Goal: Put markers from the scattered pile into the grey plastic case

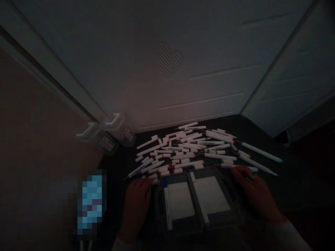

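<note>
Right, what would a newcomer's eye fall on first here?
Probably the bright blue pixelated patch at lower left, against the dim scene. Next, the spread of white markers on the dark surface, then the open case between the left hand and right hand.

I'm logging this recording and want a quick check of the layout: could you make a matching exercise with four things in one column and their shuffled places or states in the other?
Things
1. Case
2. Loose markers
3. Two plastic containers
4. Blue-capped marker

Places or states
A. Labelled, standing at the picture's left, near the white panel
B. Inside the left half of another thing, as pictured
C. Scattered in a heap on the dark surface
D. Open, between the left hand and right hand

Pairs: 1-D, 2-C, 3-A, 4-B
</note>
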Available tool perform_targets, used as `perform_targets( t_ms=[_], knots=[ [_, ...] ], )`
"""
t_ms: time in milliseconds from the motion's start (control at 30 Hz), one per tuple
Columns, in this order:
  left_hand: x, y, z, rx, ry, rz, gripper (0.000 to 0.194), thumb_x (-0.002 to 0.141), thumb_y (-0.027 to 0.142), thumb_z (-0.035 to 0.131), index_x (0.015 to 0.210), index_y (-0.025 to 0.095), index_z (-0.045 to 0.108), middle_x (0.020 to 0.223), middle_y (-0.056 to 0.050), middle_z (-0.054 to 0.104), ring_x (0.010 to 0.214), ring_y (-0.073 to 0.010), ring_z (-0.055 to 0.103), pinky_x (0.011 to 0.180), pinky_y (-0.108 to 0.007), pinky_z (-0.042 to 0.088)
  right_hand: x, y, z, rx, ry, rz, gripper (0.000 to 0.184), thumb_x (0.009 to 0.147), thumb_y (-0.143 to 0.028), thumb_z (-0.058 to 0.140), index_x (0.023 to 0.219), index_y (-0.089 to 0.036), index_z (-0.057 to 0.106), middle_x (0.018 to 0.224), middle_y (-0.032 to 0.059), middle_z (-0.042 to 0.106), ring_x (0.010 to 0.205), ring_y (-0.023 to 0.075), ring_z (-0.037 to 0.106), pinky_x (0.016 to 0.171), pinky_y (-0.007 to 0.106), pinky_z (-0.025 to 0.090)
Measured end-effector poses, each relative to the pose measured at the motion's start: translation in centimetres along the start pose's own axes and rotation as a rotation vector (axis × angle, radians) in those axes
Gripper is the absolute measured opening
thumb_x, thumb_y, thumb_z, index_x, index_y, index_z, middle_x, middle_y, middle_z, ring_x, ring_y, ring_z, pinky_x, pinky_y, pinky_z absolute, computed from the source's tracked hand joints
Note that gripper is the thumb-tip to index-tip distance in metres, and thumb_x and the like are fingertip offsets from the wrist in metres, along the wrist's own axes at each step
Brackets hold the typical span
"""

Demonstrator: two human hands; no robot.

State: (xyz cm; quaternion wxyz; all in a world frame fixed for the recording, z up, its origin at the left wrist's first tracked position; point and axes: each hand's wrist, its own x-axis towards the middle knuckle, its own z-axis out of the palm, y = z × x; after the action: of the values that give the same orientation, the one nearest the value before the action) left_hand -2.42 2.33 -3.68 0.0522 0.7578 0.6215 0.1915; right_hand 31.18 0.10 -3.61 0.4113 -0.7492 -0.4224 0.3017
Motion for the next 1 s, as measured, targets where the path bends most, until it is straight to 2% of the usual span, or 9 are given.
perform_targets(
  t_ms=[100,233,500,833,1000],
  knots=[
    [0.5,0.1,-0.2,0.089,-0.089,0.092,0.028,0.081,0.017,0.041,0.095,0.021,0.064,0.092,-0.005,0.065,0.089,-0.0193,0.055,0.080,-0.036,0.045,0.1,0.0,0.0,0.004,0.010,0.005,0.027,0.068,-0.046,0.054,0.073,-0.020,0.061,0.073,0.0036,0.065,0.069,0.0206,0.059,0.060,0.029,0.045],
    [0.2,0.1,-0.4,0.112,-0.116,0.103,0.027,0.082,0.018,0.040,0.096,0.022,0.064,0.094,-0.004,0.064,0.088,-0.0181,0.055,0.077,-0.034,0.046,0.2,-0.1,0.0,0.003,0.030,0.014,0.026,0.067,-0.045,0.054,0.072,-0.021,0.062,0.068,0.0034,0.064,0.065,0.0204,0.058,0.058,0.029,0.045],
    [-1.2,-0.9,-0.3,0.130,-0.003,0.074,0.025,0.081,0.018,0.043,0.092,0.022,0.065,0.091,-0.005,0.062,0.086,-0.0187,0.054,0.075,-0.033,0.048,-0.1,-0.7,-0.1,0.043,0.027,0.045,0.027,0.064,-0.046,0.056,0.072,-0.021,0.062,0.070,0.0039,0.064,0.065,0.0196,0.057,0.056,0.028,0.044],
    [0.0,-0.6,0.1,0.187,0.039,0.111,0.028,0.080,0.012,0.042,0.096,0.019,0.064,0.091,-0.006,0.061,0.086,-0.0190,0.053,0.075,-0.032,0.048,0.0,-0.9,-0.1,0.065,0.018,0.048,0.026,0.064,-0.044,0.057,0.072,-0.020,0.061,0.070,0.0033,0.064,0.065,0.0189,0.056,0.057,0.027,0.045],
    [-0.3,-0.8,0.6,0.135,0.096,0.122,0.027,0.082,0.017,0.040,0.095,0.019,0.064,0.090,-0.006,0.062,0.084,-0.0186,0.055,0.074,-0.033,0.049,0.0,-0.7,-0.2,0.043,0.012,0.035,0.026,0.066,-0.044,0.056,0.073,-0.020,0.062,0.070,0.0031,0.064,0.066,0.0190,0.057,0.059,0.027,0.044]
  ],
)
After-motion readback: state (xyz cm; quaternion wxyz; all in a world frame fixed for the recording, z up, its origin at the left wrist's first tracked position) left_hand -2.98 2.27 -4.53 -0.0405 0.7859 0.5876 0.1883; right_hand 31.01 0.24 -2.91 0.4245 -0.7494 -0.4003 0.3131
